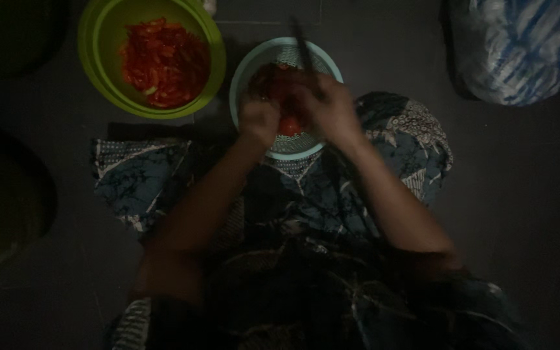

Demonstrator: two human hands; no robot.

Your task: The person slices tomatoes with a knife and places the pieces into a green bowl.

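My left hand (258, 120) and my right hand (327, 104) meet over a pale teal perforated basket (291, 148) that rests on my lap. A red tomato (289, 126) shows between them, gripped by my left hand. My right hand grips a dark knife (302, 45) whose blade points away from me over the basket's far rim. More red pieces lie in the basket, mostly hidden by my hands.
A green bowl (102, 68) with several cut red pieces (163, 61) stands on the dark floor at the far left. A blue and white bag (520, 45) sits at the far right. Patterned cloth (140, 178) covers my lap. Dark round shapes lie at the left edge.
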